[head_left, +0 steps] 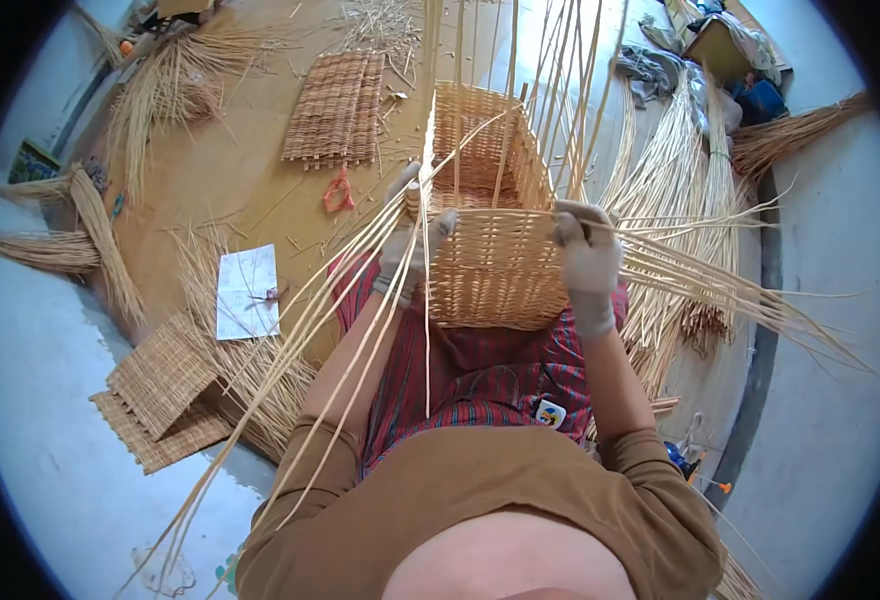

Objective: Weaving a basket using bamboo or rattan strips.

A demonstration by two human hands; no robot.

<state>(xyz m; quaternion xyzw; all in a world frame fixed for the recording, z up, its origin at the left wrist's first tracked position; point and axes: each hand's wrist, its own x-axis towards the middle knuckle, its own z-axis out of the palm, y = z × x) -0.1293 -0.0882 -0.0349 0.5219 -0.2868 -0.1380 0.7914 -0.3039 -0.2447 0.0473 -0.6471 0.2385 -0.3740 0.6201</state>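
A half-woven rectangular wicker basket rests on my lap over a red checked cloth. Long pale wicker strands fan out from its left corner toward the lower left. More strands stick out to the right, and others rise upright from the rim. My left hand, in a grey glove, is closed at the near left corner, its thumb against the front wall. At the near right corner my gloved right hand grips the rim, fingers curled over it beside the strands. Some fingertips are hidden.
A woven panel lies on the board ahead, with red-handled scissors near it. Left are a white paper sheet and two woven panels. Wicker bundles lie on the right, others at far left.
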